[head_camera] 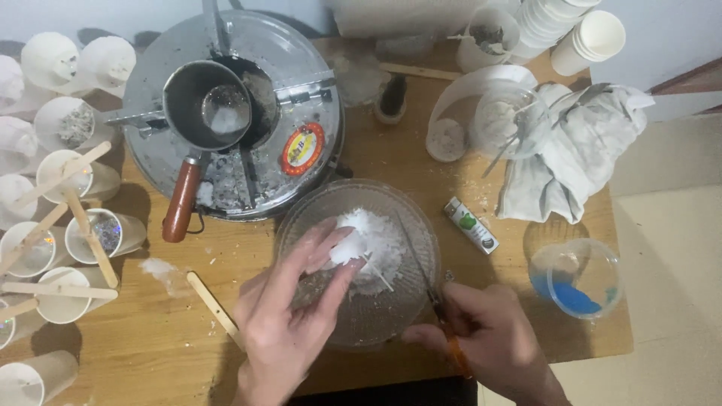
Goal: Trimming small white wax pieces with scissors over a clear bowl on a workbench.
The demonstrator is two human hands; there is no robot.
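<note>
Head view: the left hand (289, 301) pinches a white waxy lump (347, 248) over the clear glass bowl (406, 210) on the wooden counter (150, 346). At the bowl's near right rim, the right hand (489, 338) is closed around a knife (429, 289), blade reaching into the white flakes (380, 233).

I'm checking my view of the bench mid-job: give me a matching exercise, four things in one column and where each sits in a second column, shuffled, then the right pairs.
Things:
1. Left hand
2. Right hand
3. Lighter
4. Small bowl with blue powder

Places:
A. Far right of the table
B. Between the glass bowl and the grey cloth
C. On the white lump in the glass bowl
D. Gripping an orange-handled tool at the glass bowl's near rim

Pairs: 1-C, 2-D, 3-B, 4-A
</note>
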